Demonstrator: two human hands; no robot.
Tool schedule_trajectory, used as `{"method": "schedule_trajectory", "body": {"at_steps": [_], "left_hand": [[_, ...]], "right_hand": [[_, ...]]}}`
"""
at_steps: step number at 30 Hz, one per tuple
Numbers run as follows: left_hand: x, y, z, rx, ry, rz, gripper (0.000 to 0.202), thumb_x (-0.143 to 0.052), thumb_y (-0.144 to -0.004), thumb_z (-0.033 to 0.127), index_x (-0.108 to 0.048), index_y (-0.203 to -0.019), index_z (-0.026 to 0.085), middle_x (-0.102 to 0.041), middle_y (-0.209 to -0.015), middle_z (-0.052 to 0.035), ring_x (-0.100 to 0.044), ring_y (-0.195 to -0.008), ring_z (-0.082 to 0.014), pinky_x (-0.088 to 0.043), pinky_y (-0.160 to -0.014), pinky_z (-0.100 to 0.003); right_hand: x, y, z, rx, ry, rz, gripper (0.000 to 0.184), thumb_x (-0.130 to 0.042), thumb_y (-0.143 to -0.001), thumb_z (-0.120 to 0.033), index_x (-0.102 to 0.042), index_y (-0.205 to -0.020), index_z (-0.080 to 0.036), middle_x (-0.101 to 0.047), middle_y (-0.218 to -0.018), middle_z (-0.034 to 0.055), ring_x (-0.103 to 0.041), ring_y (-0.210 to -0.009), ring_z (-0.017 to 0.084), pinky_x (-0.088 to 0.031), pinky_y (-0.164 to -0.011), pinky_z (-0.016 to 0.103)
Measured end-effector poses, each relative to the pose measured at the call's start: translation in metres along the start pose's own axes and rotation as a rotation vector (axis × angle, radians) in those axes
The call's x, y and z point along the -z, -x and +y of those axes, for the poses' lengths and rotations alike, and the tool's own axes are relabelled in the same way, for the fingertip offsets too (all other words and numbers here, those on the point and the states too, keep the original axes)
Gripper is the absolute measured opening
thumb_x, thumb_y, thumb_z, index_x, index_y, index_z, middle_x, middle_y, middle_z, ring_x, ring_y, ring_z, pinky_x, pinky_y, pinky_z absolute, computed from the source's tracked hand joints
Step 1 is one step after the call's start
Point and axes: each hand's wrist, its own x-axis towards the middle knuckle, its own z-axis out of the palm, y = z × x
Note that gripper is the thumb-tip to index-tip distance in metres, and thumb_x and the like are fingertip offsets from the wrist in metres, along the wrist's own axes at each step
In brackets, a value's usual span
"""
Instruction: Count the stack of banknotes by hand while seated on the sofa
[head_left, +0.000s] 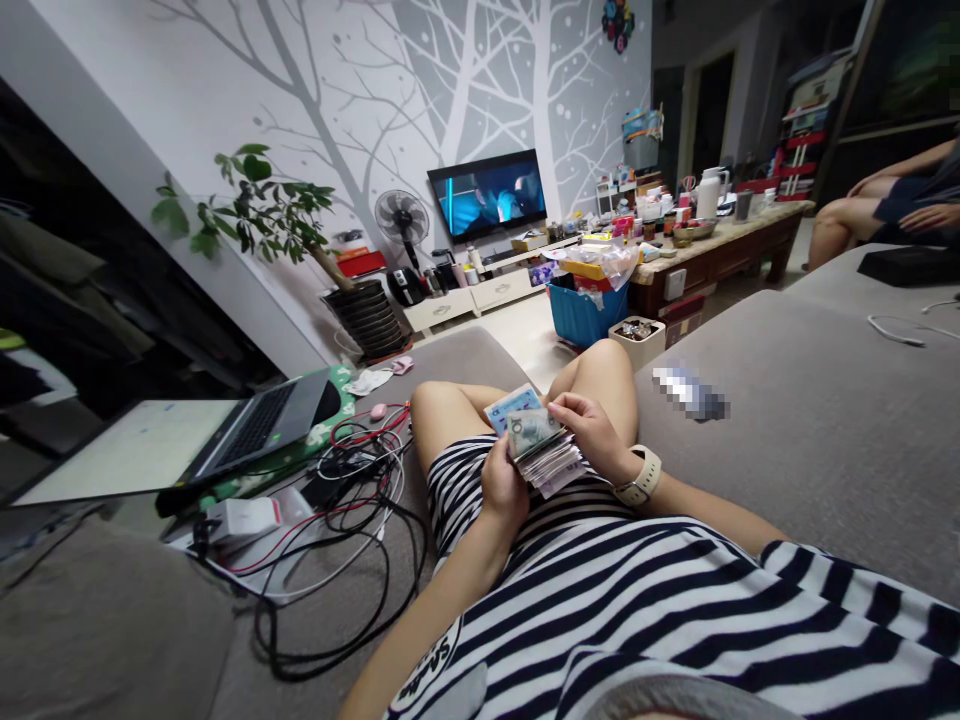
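Note:
A thick stack of banknotes (546, 462) lies in my left hand (504, 484), its fingers wrapped round the near left side. On top is a greenish note (531, 430) marked 10. My right hand (592, 432), with a pale watch on its wrist, pinches the top note's right edge between thumb and finger. A bluish note or card (510, 404) sticks out beyond the far left of the stack; what holds it is hidden. Both hands are above my lap, over the striped clothing.
Tangled cables (360, 480), a charger box (244, 520) and an open laptop (262, 425) are on my left. A blurred-out object (690, 392) lies on the grey sofa (795, 400) to my right. Ahead stand a blue bin (589, 315) and a cluttered table (720, 250). Another person sits far right.

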Motion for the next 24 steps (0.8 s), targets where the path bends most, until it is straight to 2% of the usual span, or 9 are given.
{"method": "schedule_trajectory", "body": {"at_steps": [7,12,18,24], "left_hand": [[-0.0021,0.002,0.0007,0.004,0.002,-0.039,0.017,-0.062,-0.072,0.025,-0.07,-0.079,0.012,-0.072,-0.079,-0.0047,-0.066,-0.075,-0.0182,-0.049,-0.081,-0.032],[-0.0024,0.0042,0.0016,-0.012,-0.021,0.005,0.016,-0.062,-0.072,0.025,-0.07,-0.078,0.012,-0.072,-0.078,-0.0044,-0.066,-0.076,-0.019,-0.049,-0.079,-0.031],[-0.0054,0.0053,0.0023,0.027,0.018,-0.006,0.017,-0.063,-0.071,0.026,-0.07,-0.08,0.014,-0.073,-0.077,-0.0039,-0.068,-0.084,-0.0223,-0.05,-0.083,-0.035],[-0.0049,0.0044,0.0018,0.053,0.035,-0.023,0.019,-0.061,-0.072,0.027,-0.07,-0.081,0.013,-0.073,-0.078,-0.0049,-0.068,-0.084,-0.0223,-0.05,-0.083,-0.035]], "right_hand": [[0.0007,0.0003,0.0003,0.005,-0.008,-0.009,0.035,-0.067,-0.07,-0.049,-0.053,-0.063,-0.018,-0.046,-0.058,-0.0035,-0.037,-0.055,0.01,-0.03,-0.054,0.025],[0.0012,-0.0003,0.0017,0.008,0.011,-0.01,0.035,-0.067,-0.07,-0.05,-0.052,-0.063,-0.018,-0.045,-0.058,-0.0037,-0.037,-0.055,0.011,-0.029,-0.053,0.025],[0.0014,-0.0007,0.0031,0.008,0.008,-0.005,0.035,-0.067,-0.07,-0.05,-0.052,-0.063,-0.019,-0.045,-0.057,-0.0035,-0.037,-0.055,0.011,-0.03,-0.054,0.025],[0.001,-0.0006,0.0031,0.004,-0.011,-0.006,0.034,-0.067,-0.07,-0.049,-0.052,-0.062,-0.018,-0.045,-0.057,-0.0037,-0.037,-0.055,0.011,-0.03,-0.054,0.026]]}}
